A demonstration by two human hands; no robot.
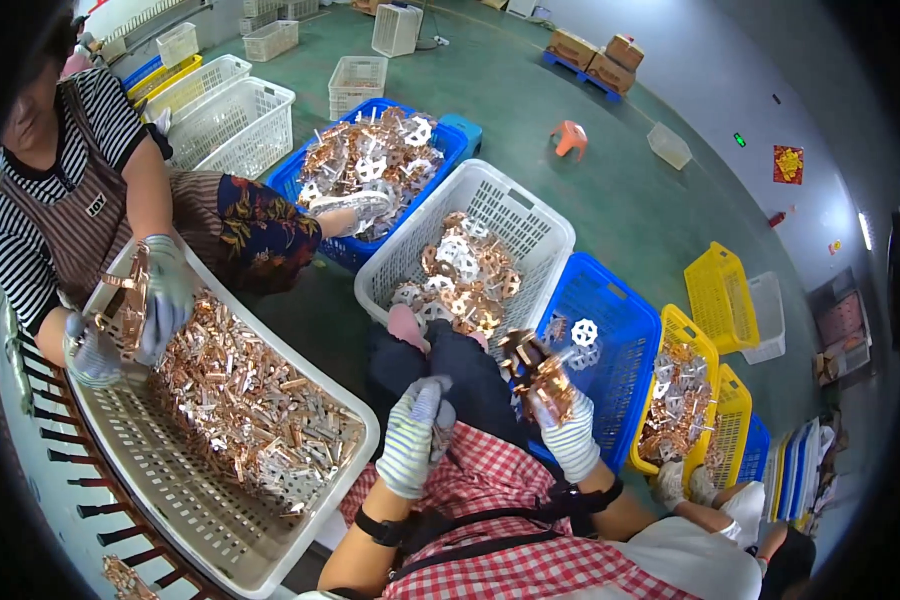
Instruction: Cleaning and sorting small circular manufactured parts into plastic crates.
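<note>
Both my hands wear white gloves with grey-green stripes. My right hand (570, 432) grips a copper-coloured stamped metal part (538, 372), or a small stack of them, over my lap and beside the blue basket. My left hand (413, 440) is in front of my checked apron, its fingers curled together; whatever it may hold is too blurred to make out. Straight ahead of my knees stands a white basket (530, 215) with silver and copper wheel-shaped metal parts (460, 270) in it.
To my left a long basket (355, 480) holds small copper strips (235, 400). A co-worker (80, 190) in gloves handles copper parts over it. A blue basket (625, 350) stands by my right knee, yellow baskets (705, 335) beyond. Another blue basket (280, 180) is piled with parts.
</note>
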